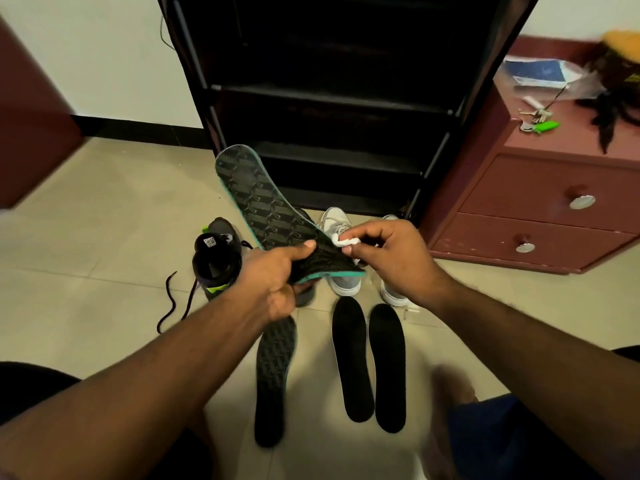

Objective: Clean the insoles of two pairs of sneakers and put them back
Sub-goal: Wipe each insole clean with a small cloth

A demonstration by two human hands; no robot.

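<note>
While the left hand (277, 271) gripped the heel of a patterned insole (263, 206) above the floor, its repeated logo print too blurred to read, the right hand (391, 258) pinched a white wipe (343, 241) against it.

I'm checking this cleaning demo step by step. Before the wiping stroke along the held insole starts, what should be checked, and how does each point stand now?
1. Left hand grips the patterned insole near its heel: ok.
2. Right hand pinches the white wipe: ok.
3. Wipe touches the insole's surface: ok, at the heel end.
4. Patterned face turned up toward the wipe: ok.
5. The other insoles wait on the floor: ok, second patterned insole and two black insoles lie flat.
6. Whether the wipe is damp or clean: cannot tell.
</note>
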